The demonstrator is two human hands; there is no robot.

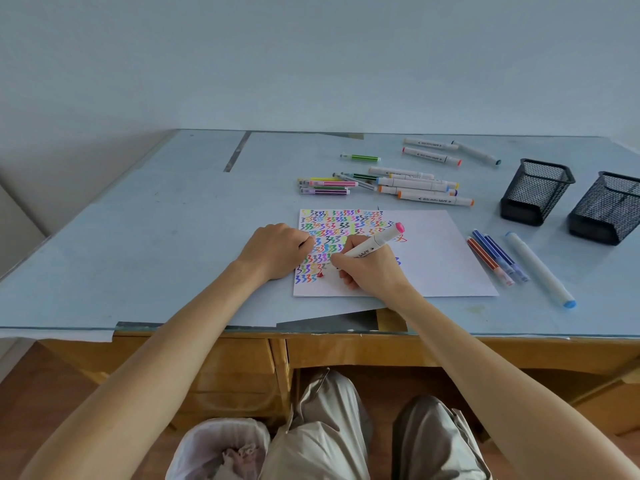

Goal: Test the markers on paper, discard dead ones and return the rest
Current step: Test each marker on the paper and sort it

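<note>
- the white marker point(372, 244) with a pink cap is lying across the paper point(440, 258); it is looking light, stiff and smooth, best gripped at mid-barrel.
- the right hand point(372, 268) is closing around its barrel, the tip pressing near a red mark.
- the left hand point(277, 249) is curling loosely, fingers resting on the paper's left edge; whether it is holding a cap, i cannot tell.

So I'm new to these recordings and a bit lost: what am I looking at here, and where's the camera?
There is no machine here. One camera, worn on a person's head, looks down at their bare arms and a desk. The right hand holds a white marker with a pink cap, its tip down on a sheet of paper covered with coloured squiggles. The left hand rests fisted on the paper's edge. More markers lie beyond, a few to the right, beside two black mesh pots. A lined bin sits below.
</note>
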